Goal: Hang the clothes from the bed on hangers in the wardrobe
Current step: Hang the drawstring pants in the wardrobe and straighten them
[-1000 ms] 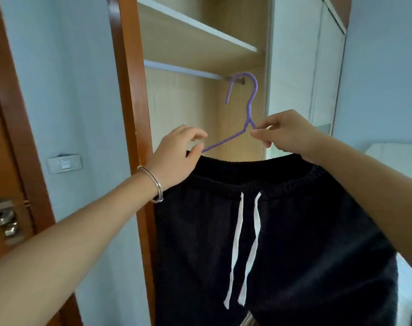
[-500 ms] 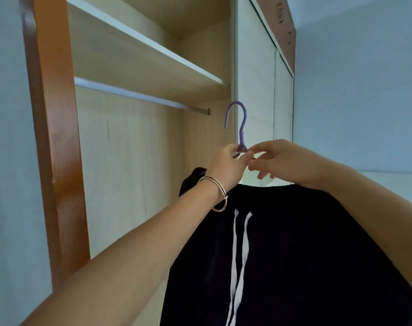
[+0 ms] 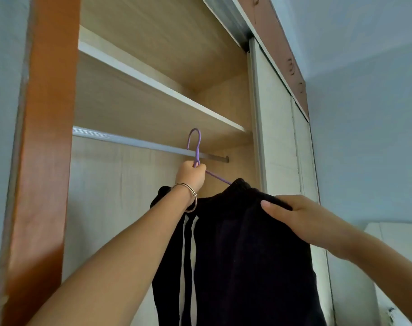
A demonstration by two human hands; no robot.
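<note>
Black trousers [image 3: 247, 255] with white drawstrings [image 3: 187, 260], draped on a purple hanger [image 3: 196, 149], held up in front of the open wardrobe [image 3: 45, 137] between both hands. Nearest, right hand [image 3: 301, 220] laid flat against the waistband side of the cloth, fingers spread and pressing rather than gripping, steadying the hang from the right. Farther and higher, left hand [image 3: 192, 175], bracelet [image 3: 188, 198] at the wrist, closed in a fist around the hanger neck just under the hook. Hanger shoulder running down and rightward from that fist into the waistband; long axis of the garment straight down out of frame. Hook standing upright above the fist, crossing in front of the rail [image 3: 139, 143], top of the loop above the rail line but, by the look of it, not yet seated over it; depth between hook and rail hard to judge. Coming move likely a short push forward and a drop, led by the left hand, being nearer the rail. Rail bare to the left of the hook, its end stub just to the right. Above, shelf [image 3: 165, 90] close over the rail, limiting lift. Sliding door [image 3: 275, 137] just right of the garment, the one thing the cloth could brush.
</note>
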